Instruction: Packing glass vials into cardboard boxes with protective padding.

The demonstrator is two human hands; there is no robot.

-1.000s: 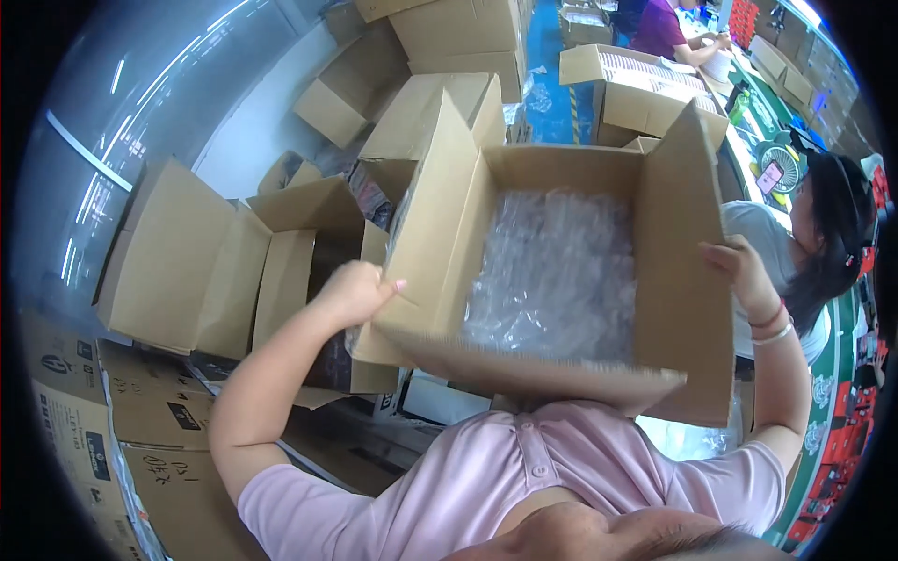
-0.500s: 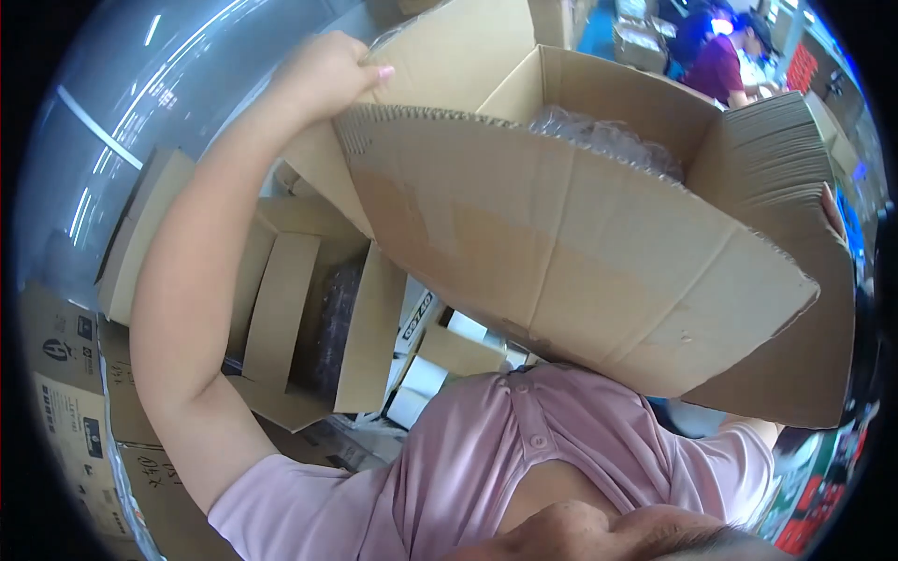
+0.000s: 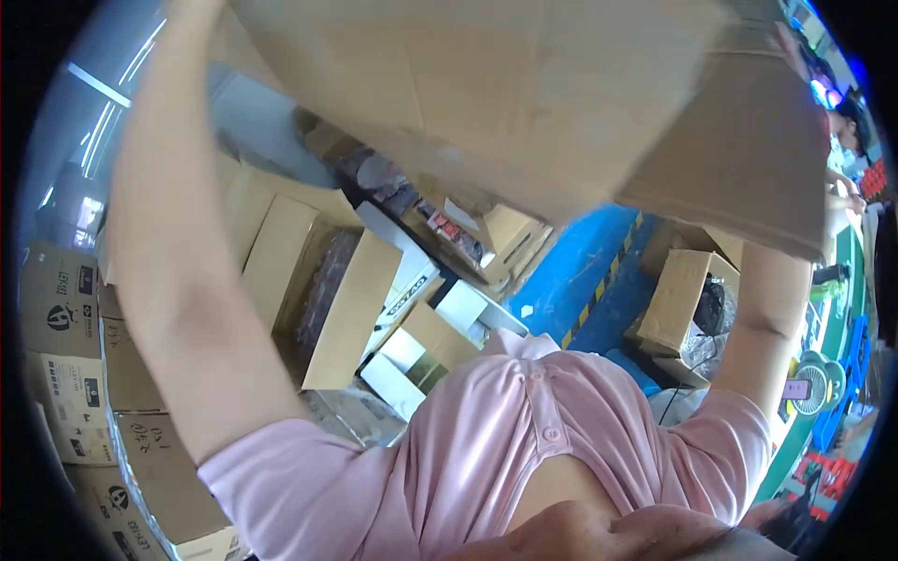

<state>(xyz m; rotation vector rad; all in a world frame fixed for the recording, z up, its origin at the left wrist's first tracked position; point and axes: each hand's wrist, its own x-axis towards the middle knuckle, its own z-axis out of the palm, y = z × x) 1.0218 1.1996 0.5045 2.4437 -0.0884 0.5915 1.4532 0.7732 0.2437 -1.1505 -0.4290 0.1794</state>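
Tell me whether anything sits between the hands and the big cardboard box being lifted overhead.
Nothing visible does. Both arms reach straight up to the cardboard box, which fills the top of the view. The hands themselves are out of sight, hidden at or above the box's edges, so the grip itself cannot be seen.

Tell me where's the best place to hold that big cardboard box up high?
Probably under its two opposite ends, one hand each side, coming from below. The cardboard box is wide and tilted overhead, and both arms already reach up to its far ends. The hands themselves are hidden, so the exact hold can't be seen.
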